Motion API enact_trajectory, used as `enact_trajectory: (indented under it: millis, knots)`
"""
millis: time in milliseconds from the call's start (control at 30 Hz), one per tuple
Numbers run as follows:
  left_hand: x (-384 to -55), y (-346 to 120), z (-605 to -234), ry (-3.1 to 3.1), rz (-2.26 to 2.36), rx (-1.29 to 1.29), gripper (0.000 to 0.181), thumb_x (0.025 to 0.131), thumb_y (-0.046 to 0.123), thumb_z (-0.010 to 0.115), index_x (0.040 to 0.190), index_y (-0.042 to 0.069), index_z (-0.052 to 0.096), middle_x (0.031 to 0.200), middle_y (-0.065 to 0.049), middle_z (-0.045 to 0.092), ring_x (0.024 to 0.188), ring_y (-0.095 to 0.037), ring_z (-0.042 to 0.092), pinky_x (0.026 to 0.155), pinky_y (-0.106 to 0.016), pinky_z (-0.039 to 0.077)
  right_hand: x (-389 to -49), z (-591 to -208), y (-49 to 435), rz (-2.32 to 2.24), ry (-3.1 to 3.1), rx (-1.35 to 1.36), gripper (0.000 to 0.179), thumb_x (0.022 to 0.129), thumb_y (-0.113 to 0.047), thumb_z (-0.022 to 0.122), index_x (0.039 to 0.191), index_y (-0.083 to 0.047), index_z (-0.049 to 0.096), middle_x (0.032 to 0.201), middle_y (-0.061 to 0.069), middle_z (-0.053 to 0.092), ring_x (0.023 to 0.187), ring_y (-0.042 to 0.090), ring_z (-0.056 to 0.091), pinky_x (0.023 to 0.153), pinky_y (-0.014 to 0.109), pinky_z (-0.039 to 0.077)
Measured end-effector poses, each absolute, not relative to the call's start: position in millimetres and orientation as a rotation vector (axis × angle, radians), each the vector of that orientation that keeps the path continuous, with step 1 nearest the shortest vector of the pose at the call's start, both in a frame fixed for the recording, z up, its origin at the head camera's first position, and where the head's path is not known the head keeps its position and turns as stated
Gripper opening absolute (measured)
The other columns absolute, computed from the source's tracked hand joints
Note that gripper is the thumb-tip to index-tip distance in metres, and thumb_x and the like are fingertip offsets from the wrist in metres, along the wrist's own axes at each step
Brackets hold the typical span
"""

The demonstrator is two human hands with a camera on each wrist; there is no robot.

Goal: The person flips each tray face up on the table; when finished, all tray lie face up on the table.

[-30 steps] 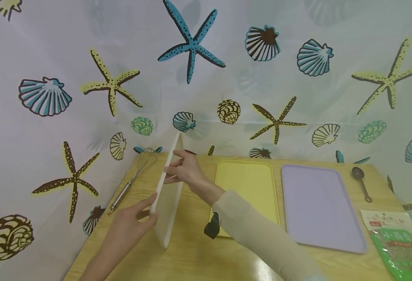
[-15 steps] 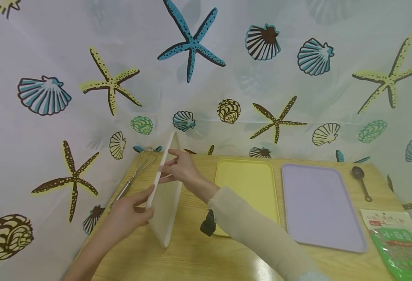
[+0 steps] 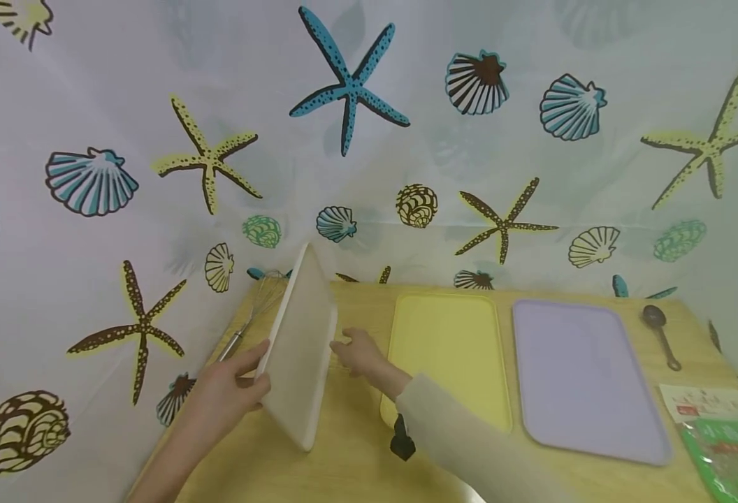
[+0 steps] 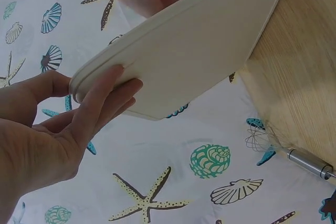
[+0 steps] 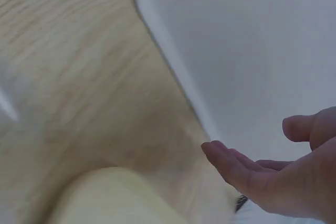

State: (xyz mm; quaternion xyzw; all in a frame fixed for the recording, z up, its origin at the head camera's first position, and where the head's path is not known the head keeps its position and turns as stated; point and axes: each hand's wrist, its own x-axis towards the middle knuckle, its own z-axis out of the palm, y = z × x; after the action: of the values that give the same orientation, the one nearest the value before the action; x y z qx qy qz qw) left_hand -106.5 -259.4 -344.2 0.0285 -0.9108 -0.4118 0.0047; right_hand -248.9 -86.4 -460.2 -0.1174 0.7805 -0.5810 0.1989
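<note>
A white rectangular tray point(image 3: 301, 349) is tilted up on its long edge over the wooden table, its shallow inner side facing right. My left hand point(image 3: 229, 383) pinches its raised near edge, thumb on the inner side; in the left wrist view several fingers point(image 4: 105, 98) lie along the underside. At the tray's right, lower edge is my right hand point(image 3: 364, 355), its fingertips close to the rim. The right wrist view shows that hand point(image 5: 283, 177) with relaxed fingers and the thumb apart, gripping nothing.
A yellow tray point(image 3: 447, 349) and a purple tray point(image 3: 585, 377) lie flat to the right. Beyond them are a dark spoon point(image 3: 663, 339) and a green-and-white packet point(image 3: 718, 433). A whisk point(image 3: 243, 328) lies behind the white tray. A shell-patterned curtain point(image 3: 381, 181) surrounds the table.
My right hand has let go of the tray's upper edge and moved down and right to its lower edge. The tray's inner side now faces the head view more. The left hand keeps its grip.
</note>
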Motion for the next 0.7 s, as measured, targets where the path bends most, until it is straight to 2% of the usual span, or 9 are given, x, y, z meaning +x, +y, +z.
enact_trajectory:
  millis: [167,300,400,533,700]
  knots:
    - [-106.7,-268.5,-351.1,-2.818,-1.445,0.128,0.055,0.091,0.006,0.054,0.144,-0.003,0.039,0.132,-0.034,0.049,0.1,-0.033,0.067,0.066,-0.029,0.059,-243.8,-491.1,-82.7,-1.52,2.232,-0.275,0.061,0.098,-0.027,0.054,0.143,0.01,0.033,0.144,0.029,0.039,0.126,0.04,0.047,0.107,0.053,0.037]
    - [-108.2,-281.7,-354.9,-2.802,-1.539,0.158,0.057,0.093,0.004,0.054,0.145,-0.004,0.035,0.132,-0.038,0.046,0.104,-0.036,0.064,0.068,-0.03,0.059,-242.8,-498.2,-85.7,-1.599,2.129,-0.186,0.07,0.098,-0.032,0.055,0.147,0.009,0.026,0.141,0.029,0.042,0.112,0.037,0.059,0.102,0.049,0.043]
    - [-110.0,-291.5,-357.9,-2.79,-1.625,0.187,0.058,0.093,0.003,0.053,0.147,-0.003,0.032,0.135,-0.039,0.043,0.105,-0.035,0.063,0.07,-0.032,0.059,-241.0,-499.6,-86.2,-1.637,2.075,-0.157,0.073,0.098,-0.033,0.054,0.147,0.01,0.022,0.139,0.031,0.043,0.108,0.037,0.062,0.1,0.048,0.045]
    - [-115.3,-304.5,-361.8,-2.727,-1.739,0.183,0.059,0.094,0.001,0.053,0.147,-0.005,0.029,0.136,-0.04,0.04,0.103,-0.032,0.062,0.071,-0.036,0.059,-241.4,-500.3,-85.6,-1.644,2.081,-0.201,0.07,0.099,-0.029,0.054,0.146,0.013,0.021,0.137,0.032,0.044,0.111,0.037,0.059,0.097,0.048,0.048]
    - [-120.2,-319.4,-365.2,-2.687,-1.811,0.159,0.06,0.094,-0.002,0.053,0.146,-0.01,0.026,0.132,-0.041,0.041,0.098,-0.02,0.063,0.072,-0.038,0.059,-244.6,-504.0,-88.2,-1.686,2.09,-0.175,0.068,0.097,-0.019,0.058,0.146,0.011,0.023,0.136,0.032,0.046,0.112,0.037,0.059,0.091,0.041,0.053]
